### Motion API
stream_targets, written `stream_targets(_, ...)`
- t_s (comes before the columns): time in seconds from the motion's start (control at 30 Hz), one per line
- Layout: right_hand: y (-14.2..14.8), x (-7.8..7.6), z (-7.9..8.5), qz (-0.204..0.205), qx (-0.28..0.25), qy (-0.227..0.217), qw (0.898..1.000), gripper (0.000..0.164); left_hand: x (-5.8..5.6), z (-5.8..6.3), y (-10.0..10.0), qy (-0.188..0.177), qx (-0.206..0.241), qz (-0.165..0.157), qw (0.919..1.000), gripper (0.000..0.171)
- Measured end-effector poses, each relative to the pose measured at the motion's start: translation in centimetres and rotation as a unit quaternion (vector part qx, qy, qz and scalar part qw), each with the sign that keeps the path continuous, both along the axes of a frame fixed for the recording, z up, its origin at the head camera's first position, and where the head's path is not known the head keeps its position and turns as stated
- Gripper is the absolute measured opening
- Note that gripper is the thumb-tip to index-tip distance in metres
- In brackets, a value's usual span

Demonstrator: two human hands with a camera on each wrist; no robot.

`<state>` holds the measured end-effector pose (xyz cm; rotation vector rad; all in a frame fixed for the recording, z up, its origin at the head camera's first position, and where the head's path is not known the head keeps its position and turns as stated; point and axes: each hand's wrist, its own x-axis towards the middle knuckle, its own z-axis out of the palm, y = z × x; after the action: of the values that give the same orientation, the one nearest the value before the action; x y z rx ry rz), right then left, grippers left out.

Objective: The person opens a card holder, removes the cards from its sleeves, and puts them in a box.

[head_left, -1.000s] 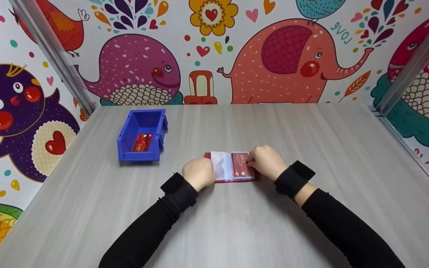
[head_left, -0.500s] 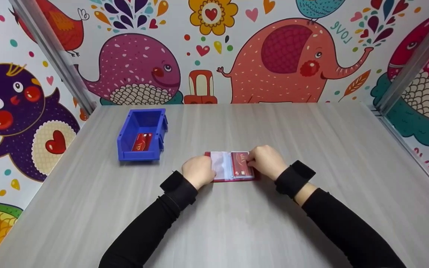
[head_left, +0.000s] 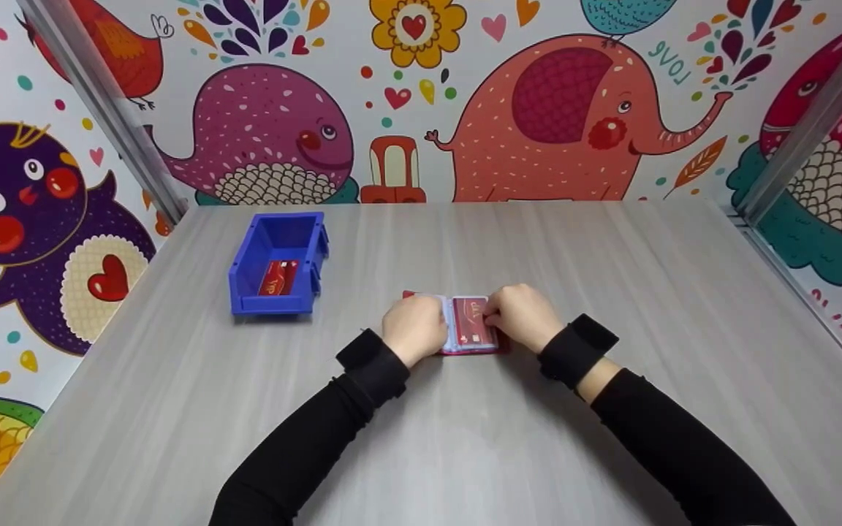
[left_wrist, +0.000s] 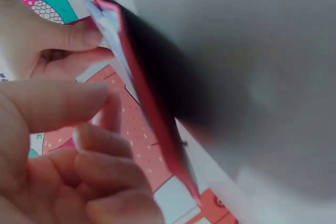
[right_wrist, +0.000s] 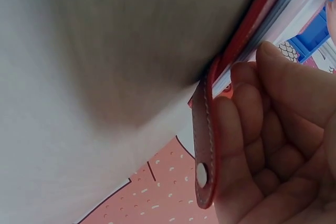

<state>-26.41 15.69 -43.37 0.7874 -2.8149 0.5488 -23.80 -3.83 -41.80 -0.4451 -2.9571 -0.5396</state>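
A red card holder (head_left: 504, 346) lies spread on the table, its clear sleeves showing. A red VIP card (head_left: 471, 321) sits in the right-hand sleeve. My left hand (head_left: 414, 329) is over the holder's left half and covers most of it. In the left wrist view, the fingers of this hand (left_wrist: 79, 150) are curled, thumb and forefinger tips close together, with nothing visible between them. At the right edge, my right hand (head_left: 527, 318) pinches the holder's sleeves with thumb and forefinger. The strap with its metal snap (right_wrist: 201, 175) lies against the fingers in the right wrist view.
A blue bin (head_left: 275, 305) stands at the back left of the table with a red VIP card (head_left: 278, 277) inside. Walls printed with cartoon animals (head_left: 552, 131) enclose the back and sides of the table (head_left: 611, 277).
My left hand has moved to the right, from the holder's left edge over its left half, covering the pale page seen before. The right hand stays at the right edge.
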Motion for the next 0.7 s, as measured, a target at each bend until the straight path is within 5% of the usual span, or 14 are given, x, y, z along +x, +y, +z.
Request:
stream_targets(0.3,-0.2,0.2,0.2,-0.009,-0.001,0.0,1.0,0.005,-0.5,-0.5,1.3,-0.004,0.032,-0.01,0.9994,0.037)
stream_targets(0.47,-0.3,0.2,0.2,-0.015,0.003,0.001,1.0,0.004,-0.6,-0.8,1.5,-0.012,0.028,-0.008,0.9995,0.026)
stream_targets(0.7,-0.3,0.3,0.1,-0.019,0.007,0.004,1.0,0.005,-0.9,-1.0,1.5,-0.06,0.033,0.007,0.9976,0.019)
